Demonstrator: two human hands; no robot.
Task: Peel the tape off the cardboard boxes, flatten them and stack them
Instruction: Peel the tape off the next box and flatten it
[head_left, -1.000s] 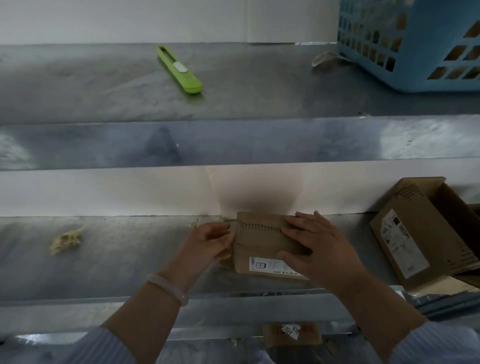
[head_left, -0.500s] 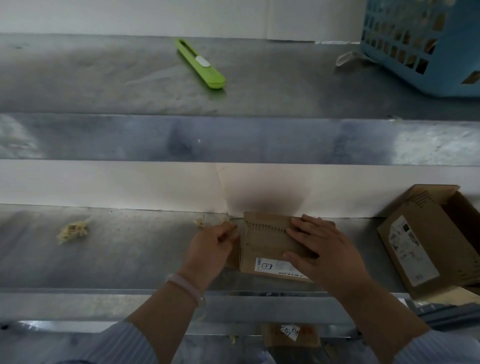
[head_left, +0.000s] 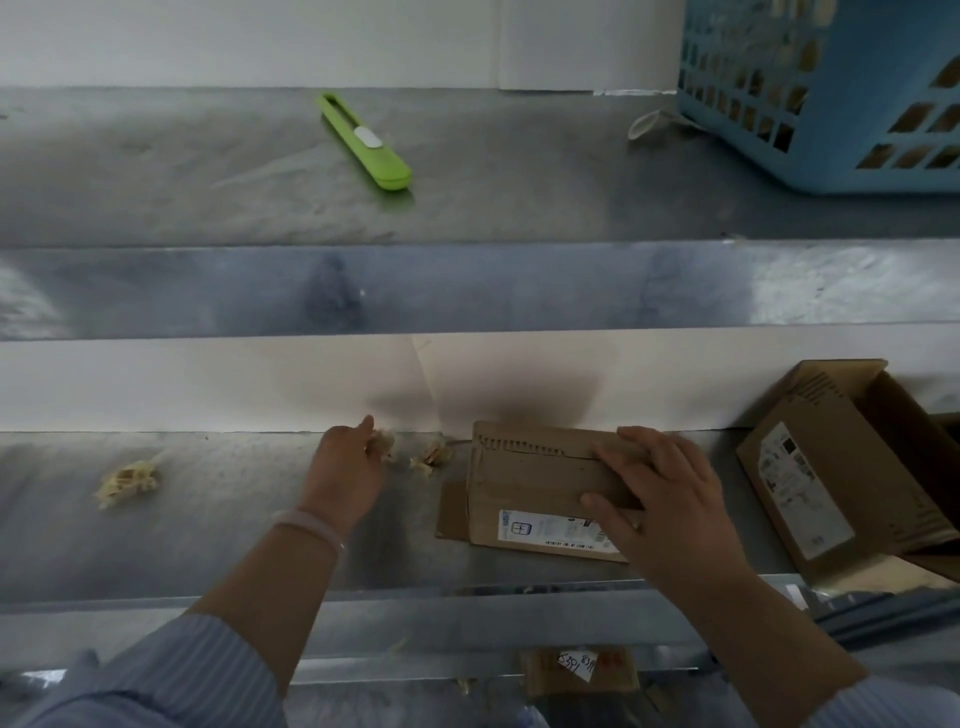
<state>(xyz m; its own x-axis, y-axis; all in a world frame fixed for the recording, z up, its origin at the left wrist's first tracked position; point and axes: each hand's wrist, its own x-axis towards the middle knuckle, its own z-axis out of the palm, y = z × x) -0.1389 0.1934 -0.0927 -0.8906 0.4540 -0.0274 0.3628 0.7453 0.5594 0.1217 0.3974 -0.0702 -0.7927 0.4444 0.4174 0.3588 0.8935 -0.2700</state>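
"Is the left grip (head_left: 345, 467) pinching that tape scrap (head_left: 383, 443)?"

"Too blurred to tell. The right grip (head_left: 660, 499) hides part of the label (head_left: 540, 530) on the flat box (head_left: 524, 480), print too small to read. The blue basket (head_left: 857, 114) runs out of view."

The utility knife (head_left: 366, 143) is lime green with a white slider. The plastic basket (head_left: 852, 114) is sky blue, its walls a grid of square holes. Both boxes are plain brown: the middle cardboard box (head_left: 535, 478) has a white label printed in blue and black, and the right-hand cardboard box (head_left: 810, 467) has a white label with black print. The metal shelf (head_left: 208, 519) is dull, streaky grey and the wall (head_left: 208, 384) is off-white. The tape scrap (head_left: 382, 444) is pale yellow, like the other tape scraps (head_left: 127, 480). The bracelet (head_left: 306, 522) is milky pink. The sleeve (head_left: 171, 675) is light blue with fine stripes.
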